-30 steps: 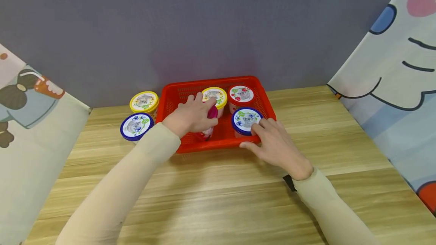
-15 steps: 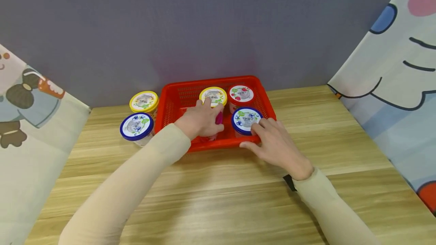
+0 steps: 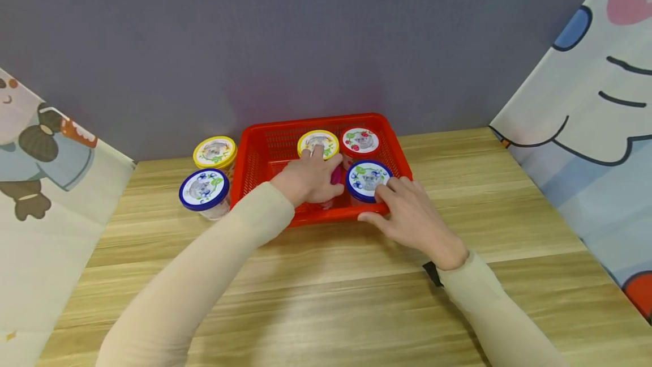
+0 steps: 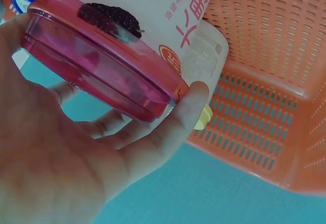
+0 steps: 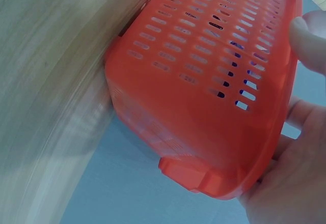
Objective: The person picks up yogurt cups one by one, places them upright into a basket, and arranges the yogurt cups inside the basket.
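Observation:
My left hand [image 3: 309, 179] grips a cup with a clear magenta lid [image 4: 102, 66] inside the red plastic basket [image 3: 265, 129]. Its fingers and thumb go round the lid, and berries are printed on the cup's side. Just beyond those fingers stands a yellow-lidded cup [image 3: 318, 139]. My right hand [image 3: 412, 214] holds the basket's front right corner, thumb outside and fingers over the rim. Those fingers lie against or very near a blue-lidded cup [image 3: 368, 177]; contact is unclear. A red-lidded cup [image 3: 360, 141] stands behind it. In the right wrist view, the slotted basket wall [image 5: 204, 81] hides most contents.
Left of the basket, another yellow-lidded cup [image 3: 215, 152] and another blue-lidded cup [image 3: 205, 190] stand on the wooden table [image 3: 326, 299]. A grey panel [image 3: 326, 38] rises behind the basket. Printed cartoon sheets flank the table on both sides.
My left hand has moved to the right inside the basket with the magenta-lidded cup, toward the blue-lidded one. The right hand and the basket have stayed put.

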Available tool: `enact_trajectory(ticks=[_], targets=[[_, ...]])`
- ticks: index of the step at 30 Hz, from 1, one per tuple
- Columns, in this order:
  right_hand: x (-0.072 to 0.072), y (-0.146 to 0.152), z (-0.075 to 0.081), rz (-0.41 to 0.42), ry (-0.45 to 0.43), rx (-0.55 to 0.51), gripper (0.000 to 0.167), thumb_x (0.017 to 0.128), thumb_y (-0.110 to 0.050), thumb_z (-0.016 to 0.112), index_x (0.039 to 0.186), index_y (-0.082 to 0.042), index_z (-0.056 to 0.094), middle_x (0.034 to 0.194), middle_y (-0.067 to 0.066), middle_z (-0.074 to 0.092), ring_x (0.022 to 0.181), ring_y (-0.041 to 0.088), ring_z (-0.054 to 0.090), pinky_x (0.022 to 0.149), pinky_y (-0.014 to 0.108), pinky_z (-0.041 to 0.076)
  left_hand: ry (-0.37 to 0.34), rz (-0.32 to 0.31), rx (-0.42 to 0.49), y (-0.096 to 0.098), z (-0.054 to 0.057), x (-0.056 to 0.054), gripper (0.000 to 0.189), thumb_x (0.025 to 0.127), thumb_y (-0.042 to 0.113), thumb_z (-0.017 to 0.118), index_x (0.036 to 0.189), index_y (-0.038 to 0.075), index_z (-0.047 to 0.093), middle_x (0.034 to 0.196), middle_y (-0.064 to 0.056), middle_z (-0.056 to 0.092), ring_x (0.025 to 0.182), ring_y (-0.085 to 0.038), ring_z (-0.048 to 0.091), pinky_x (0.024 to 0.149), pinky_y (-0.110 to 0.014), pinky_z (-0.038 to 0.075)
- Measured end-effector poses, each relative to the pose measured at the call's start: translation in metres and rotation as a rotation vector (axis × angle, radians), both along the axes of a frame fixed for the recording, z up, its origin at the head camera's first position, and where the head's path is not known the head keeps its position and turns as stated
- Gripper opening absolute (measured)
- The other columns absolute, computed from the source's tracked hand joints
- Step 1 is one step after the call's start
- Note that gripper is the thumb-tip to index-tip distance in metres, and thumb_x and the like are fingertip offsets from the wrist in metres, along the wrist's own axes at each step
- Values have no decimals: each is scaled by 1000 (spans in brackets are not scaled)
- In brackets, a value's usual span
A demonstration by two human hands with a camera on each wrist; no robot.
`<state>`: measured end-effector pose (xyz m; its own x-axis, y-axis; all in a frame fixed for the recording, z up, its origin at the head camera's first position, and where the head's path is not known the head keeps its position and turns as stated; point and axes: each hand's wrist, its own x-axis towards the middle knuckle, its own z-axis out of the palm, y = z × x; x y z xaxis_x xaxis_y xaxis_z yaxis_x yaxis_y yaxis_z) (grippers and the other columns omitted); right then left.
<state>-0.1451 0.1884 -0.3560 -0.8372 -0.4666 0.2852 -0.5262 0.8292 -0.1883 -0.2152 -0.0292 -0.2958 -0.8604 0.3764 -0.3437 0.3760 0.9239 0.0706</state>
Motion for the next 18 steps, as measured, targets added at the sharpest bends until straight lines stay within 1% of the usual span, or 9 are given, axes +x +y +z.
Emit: enact_trajectory(ticks=[9, 14, 18], targets=[[1, 0, -1, 3, 11, -2, 48, 87, -57, 73, 86, -13, 54, 80, 3, 49, 82, 26, 47, 73, 37, 33, 26, -12, -26, 2, -1, 1, 65, 97, 54, 51, 154, 28, 34, 150, -22, 31, 130, -38, 41, 94, -52, 52], [1, -1, -1, -1, 10, -1, 49, 87, -57, 72, 86, -12, 54, 81, 4, 49, 83, 27, 48, 74, 38, 34, 44, -22, -56, 3, -2, 4, 67, 98, 57, 51, 156, 29, 33, 154, -24, 28, 135, -40, 39, 97, -53, 51], [1, -2, -1, 1, 12, -2, 49, 87, -58, 72, 86, -12, 54, 80, 3, 49, 83, 27, 48, 75, 38, 34, 45, -16, -56, 3, -3, 5, 69, 97, 59, 53, 155, 29, 33, 156, -23, 27, 137, -41, 37, 99, -54, 49]])
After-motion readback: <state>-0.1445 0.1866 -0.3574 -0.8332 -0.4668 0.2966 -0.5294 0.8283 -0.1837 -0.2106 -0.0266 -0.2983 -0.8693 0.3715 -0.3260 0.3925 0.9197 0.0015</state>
